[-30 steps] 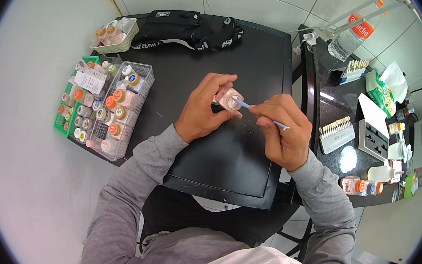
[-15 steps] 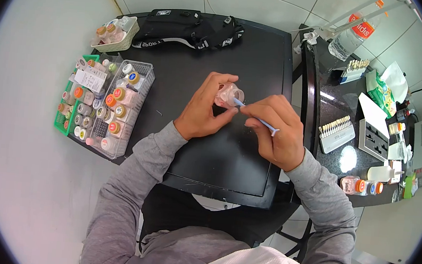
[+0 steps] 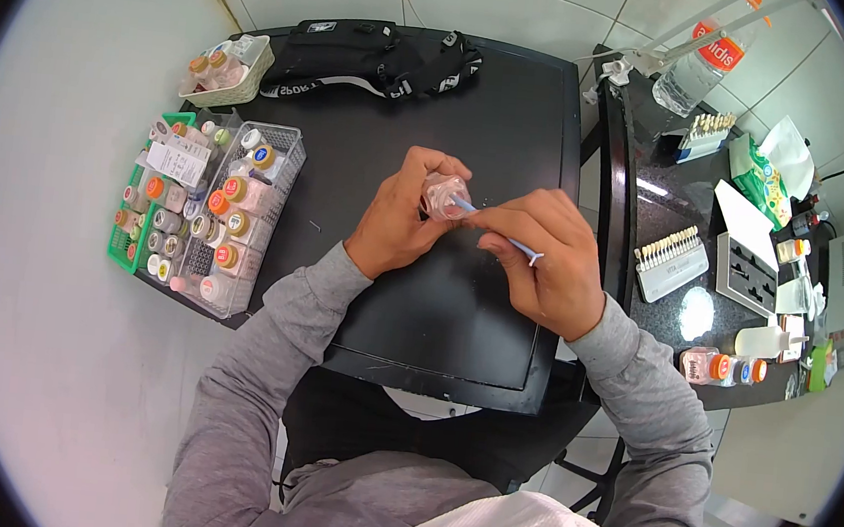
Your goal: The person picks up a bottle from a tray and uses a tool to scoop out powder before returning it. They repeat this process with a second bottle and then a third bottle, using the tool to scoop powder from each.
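Note:
My left hand (image 3: pixel 392 226) is closed around a small clear jar (image 3: pixel 440 195) with pinkish contents and its mouth uncovered. The jar is tilted, its mouth turned up and toward my right hand. Between the thumb and fingers of my right hand (image 3: pixel 558 260) is a thin light-blue stick (image 3: pixel 525 248) with a small forked tail. Its front end reaches into the jar's mouth, where the tip is hard to make out. Both hands are above the black table (image 3: pixel 418 308).
On the left, a grey basket (image 3: pixel 288 166) and a green basket (image 3: pixel 119 237) hold several capped jars. A cream basket (image 3: pixel 241 90) and a black strapped bag (image 3: pixel 344 61) lie at the back. The right-hand counter carries a shade guide (image 3: pixel 672 270), a water bottle (image 3: pixel 694 82) and wipes (image 3: pixel 758 183).
The jar has shifted slightly left and its mouth has turned more upward. My right hand has moved a little left with the stick, which stays in the mouth.

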A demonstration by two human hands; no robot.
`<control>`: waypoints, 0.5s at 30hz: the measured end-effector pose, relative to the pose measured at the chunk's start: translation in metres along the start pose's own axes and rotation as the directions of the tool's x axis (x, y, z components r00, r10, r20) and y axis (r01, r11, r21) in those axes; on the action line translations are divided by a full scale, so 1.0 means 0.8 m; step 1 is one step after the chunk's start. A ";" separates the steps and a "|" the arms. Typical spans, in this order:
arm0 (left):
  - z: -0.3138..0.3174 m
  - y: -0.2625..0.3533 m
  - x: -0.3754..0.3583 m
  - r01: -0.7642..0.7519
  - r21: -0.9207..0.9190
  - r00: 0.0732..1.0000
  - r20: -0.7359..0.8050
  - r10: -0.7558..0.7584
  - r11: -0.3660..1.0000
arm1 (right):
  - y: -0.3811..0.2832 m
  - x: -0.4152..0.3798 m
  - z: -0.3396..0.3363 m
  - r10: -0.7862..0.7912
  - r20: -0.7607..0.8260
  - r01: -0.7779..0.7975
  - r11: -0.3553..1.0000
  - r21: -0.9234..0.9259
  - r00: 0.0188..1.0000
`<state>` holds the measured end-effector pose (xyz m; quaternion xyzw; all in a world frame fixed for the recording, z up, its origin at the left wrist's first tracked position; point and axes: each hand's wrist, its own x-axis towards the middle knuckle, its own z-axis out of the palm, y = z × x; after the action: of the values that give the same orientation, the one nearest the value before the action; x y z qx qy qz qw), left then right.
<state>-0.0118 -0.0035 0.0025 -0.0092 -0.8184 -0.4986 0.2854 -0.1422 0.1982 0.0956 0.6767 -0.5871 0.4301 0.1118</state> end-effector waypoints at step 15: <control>0.006 0.012 0.003 -0.059 -0.068 0.998 -0.020 0.058 0.996 | 0.004 -0.002 0.005 0.019 -0.063 -0.019 1.000 -0.003 0.998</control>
<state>-0.0135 0.0046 0.0100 -0.0386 -0.7978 -0.5177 0.3067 -0.1429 0.1959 0.0909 0.6570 -0.5906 0.4510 0.1274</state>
